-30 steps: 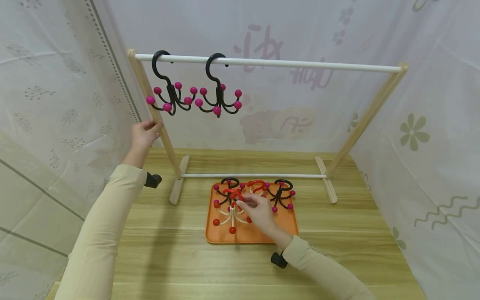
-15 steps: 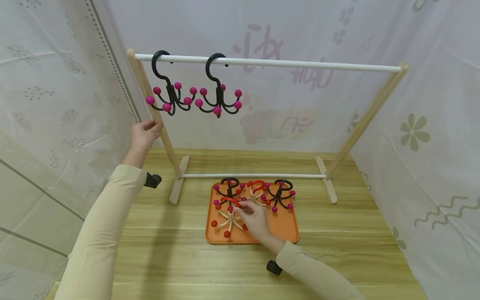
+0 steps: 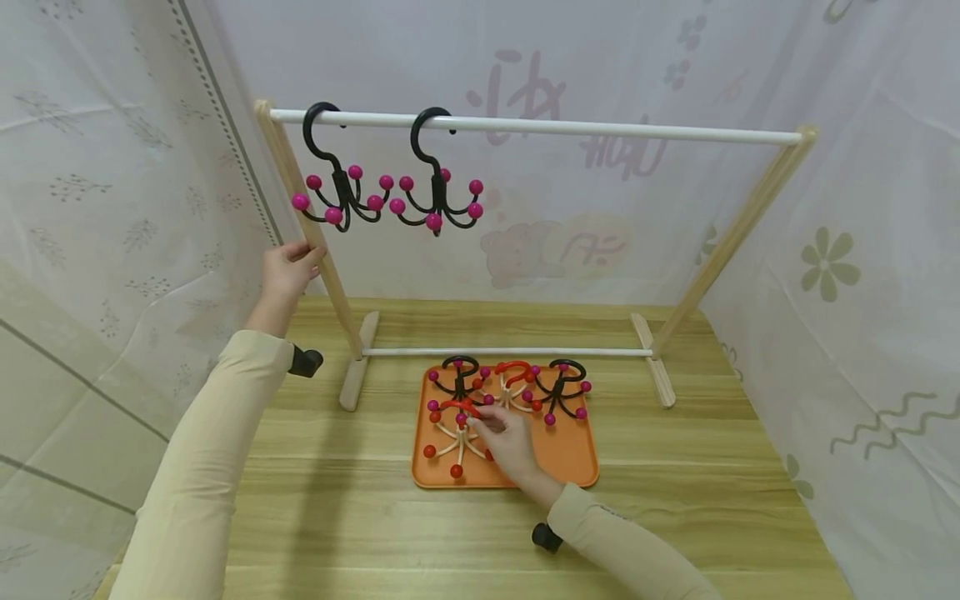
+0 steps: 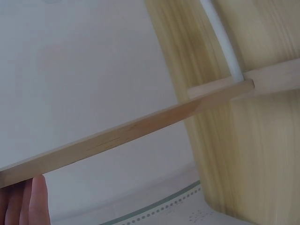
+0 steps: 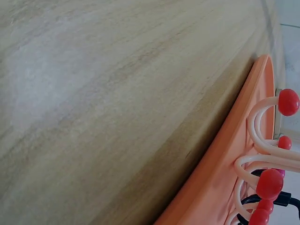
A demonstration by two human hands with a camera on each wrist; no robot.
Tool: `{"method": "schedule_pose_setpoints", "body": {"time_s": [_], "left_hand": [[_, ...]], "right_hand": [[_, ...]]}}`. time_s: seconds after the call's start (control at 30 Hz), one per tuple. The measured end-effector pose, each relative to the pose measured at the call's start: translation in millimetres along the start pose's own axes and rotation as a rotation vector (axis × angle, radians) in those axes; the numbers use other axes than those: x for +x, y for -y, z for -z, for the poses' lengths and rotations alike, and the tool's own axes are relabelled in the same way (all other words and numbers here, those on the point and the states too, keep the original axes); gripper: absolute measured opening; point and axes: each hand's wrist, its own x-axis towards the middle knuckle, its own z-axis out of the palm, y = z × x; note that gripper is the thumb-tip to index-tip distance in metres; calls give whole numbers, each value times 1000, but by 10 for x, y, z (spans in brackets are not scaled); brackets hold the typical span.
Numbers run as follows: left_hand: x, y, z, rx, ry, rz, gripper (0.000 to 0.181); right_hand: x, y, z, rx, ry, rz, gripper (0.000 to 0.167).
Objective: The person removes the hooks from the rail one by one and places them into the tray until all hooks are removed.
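Ball-tipped hanger (image 3: pixel 461 436) shifted down-left — right hand (image 3: pixel 512 443) pinching curved hook (image 3: pixel 457 404); left hand (image 3: pixel 287 268) gripping wooden post (image 3: pixel 335 292)

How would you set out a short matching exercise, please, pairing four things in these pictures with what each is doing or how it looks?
Column one:
1. Left hand
2. Right hand
3. Tray
4. Top bar

Column two:
A. White, with two black hangers hanging from it
B. Gripping a wooden post
C. Orange, lying on the table
D. Holding the red hook of a cream hanger

Pairs: 1-B, 2-D, 3-C, 4-A.
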Motion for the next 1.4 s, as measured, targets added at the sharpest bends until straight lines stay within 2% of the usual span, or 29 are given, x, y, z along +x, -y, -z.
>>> {"method": "schedule_pose_setpoints", "body": {"time_s": [0.4, 0.53, 0.67, 0.83, 1.13, 1.23, 1.4], "left_hand": [[1, -4, -7, 4, -1, 14, 47], [0, -4, -5, -7, 1, 21, 47], [1, -4, -4, -14, 0, 15, 47], [9, 4, -5, -4, 0, 13, 46], [17, 14, -1, -2, 0, 14, 46], [22, 15, 1, 4, 3, 19, 47], [20, 5, -6, -2, 3, 21, 46]], "right_hand": [[22, -15, 79, 6, 85, -90, 25], [78, 90, 132, 24, 104, -51, 28], [218, 235, 183, 18, 63, 31, 26], [532, 481, 256, 6, -20, 87, 23], [1283, 1108, 368, 29, -188, 217, 23], [1499, 1314, 391, 29, -225, 219, 23], [1791, 1593, 407, 4, -230, 207, 23]]}}
